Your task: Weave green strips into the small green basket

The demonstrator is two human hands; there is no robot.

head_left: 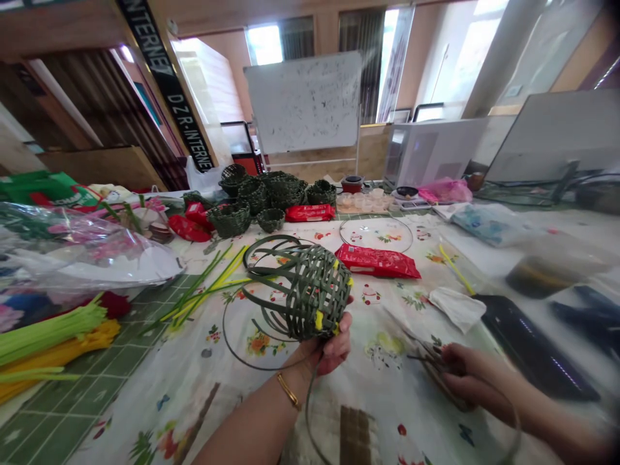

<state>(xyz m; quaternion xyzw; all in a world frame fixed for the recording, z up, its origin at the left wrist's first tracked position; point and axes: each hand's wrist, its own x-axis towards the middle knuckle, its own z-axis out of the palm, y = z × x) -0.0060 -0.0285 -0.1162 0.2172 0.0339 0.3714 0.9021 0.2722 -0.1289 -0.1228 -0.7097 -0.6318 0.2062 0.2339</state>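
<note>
My left hand (334,349) grips a partly woven dark green basket (317,290) from below, its fingers wrapped around the side. The basket lies tilted, with long unwoven strips looping out to the left and small yellow pieces among the weave on its right part. A thin dark strip hangs below the hand and curves across the front. At the right, my right hand (460,374) is closed on what looks like a pair of scissors (426,349), low over the table and apart from the basket. Motion blurs the tool, and its handles are partly hidden by the fingers.
Finished green baskets (276,190) cluster at the back. Red packets (378,260) lie behind the held basket. Green and yellow strips (208,290) rest to its left, beside plastic-wrapped materials (87,252). A dark keyboard-like slab (527,342) and a white tissue (458,309) are at right.
</note>
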